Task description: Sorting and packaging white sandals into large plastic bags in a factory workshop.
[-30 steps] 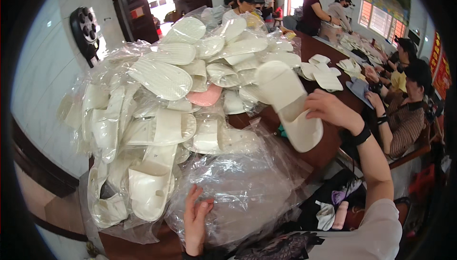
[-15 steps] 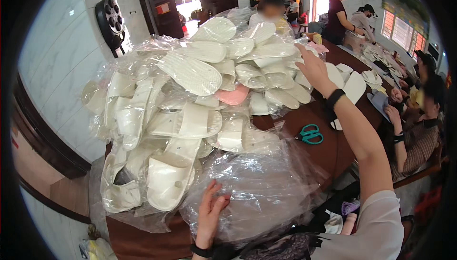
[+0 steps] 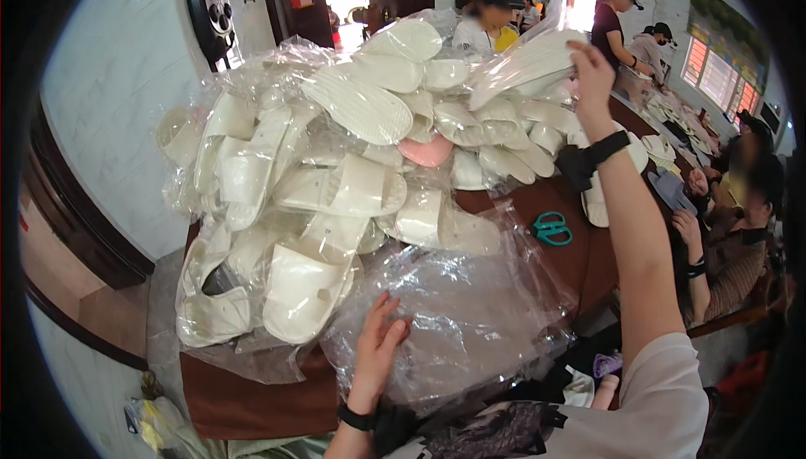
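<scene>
A big heap of white slippers (image 3: 357, 106), many in clear plastic bags, covers the table. At the heap's far right, my right hand (image 3: 593, 73) pinches the edge of a bagged white slipper (image 3: 537, 64), which is raised and tilted. My left hand (image 3: 379, 348) rests on a large clear plastic bag (image 3: 470, 308) at the near side of the table, with its fingers apart and slightly curled. A pink slipper (image 3: 426, 151) shows in the middle of the heap.
Teal-handled scissors (image 3: 552, 229) lie on the brown table (image 3: 260, 396) right of the plastic bag. Across the heap is a person in a black cap (image 3: 495, 18). More people work along the right side, where a seated person's hand (image 3: 687, 225) is near a grey-blue slipper (image 3: 672, 190).
My right hand has closed on a bagged slipper and lifted it off the heap. My left hand stays on the plastic bag. The view has shifted a little.
</scene>
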`<state>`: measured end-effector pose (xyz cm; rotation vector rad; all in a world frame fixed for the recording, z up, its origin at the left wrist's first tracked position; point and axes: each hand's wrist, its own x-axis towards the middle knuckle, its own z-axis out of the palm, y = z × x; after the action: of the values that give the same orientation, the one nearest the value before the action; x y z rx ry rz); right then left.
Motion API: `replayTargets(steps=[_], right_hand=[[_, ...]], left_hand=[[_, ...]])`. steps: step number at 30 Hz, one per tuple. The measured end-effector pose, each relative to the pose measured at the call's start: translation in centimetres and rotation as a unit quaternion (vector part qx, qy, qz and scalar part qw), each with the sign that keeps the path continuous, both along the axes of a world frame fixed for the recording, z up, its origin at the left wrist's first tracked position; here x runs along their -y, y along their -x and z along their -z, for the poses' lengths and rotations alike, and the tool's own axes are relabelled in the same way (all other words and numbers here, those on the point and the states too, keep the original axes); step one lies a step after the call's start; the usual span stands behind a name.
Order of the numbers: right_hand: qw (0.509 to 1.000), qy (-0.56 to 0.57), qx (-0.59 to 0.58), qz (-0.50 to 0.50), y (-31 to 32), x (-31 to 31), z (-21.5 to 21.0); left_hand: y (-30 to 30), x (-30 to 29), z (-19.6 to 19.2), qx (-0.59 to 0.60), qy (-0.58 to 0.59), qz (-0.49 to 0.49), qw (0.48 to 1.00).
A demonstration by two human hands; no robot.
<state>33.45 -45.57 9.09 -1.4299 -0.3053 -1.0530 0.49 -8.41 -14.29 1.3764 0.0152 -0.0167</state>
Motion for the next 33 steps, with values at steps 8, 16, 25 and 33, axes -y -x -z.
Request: replayTargets(steps=[8, 16, 25, 33], right_hand=[[0.940, 0.330, 0.082, -0.020, 18.3, -5.2, -3.4], [0.768, 0.526, 0.011, -0.365, 33.9, -17.2, 15.5], [0.913, 0.329, -0.241, -0.011, 27.5, -4.3, 17.1], [0.848, 0.303, -0.335, -0.278, 24.2, -3.5, 19.1]], left_hand=[[-0.2, -0.4, -1.1, -0.028, 0.038, -0.034, 0.998], [-1.1, -0.2, -0.8, -0.029, 0.252, -0.042, 0.966], [0.2, 0.1, -1.3, -0.034, 0.160, -0.062, 0.985], [-0.1, 0.7, -1.9, -0.052, 0.122, -0.084, 0.988]])
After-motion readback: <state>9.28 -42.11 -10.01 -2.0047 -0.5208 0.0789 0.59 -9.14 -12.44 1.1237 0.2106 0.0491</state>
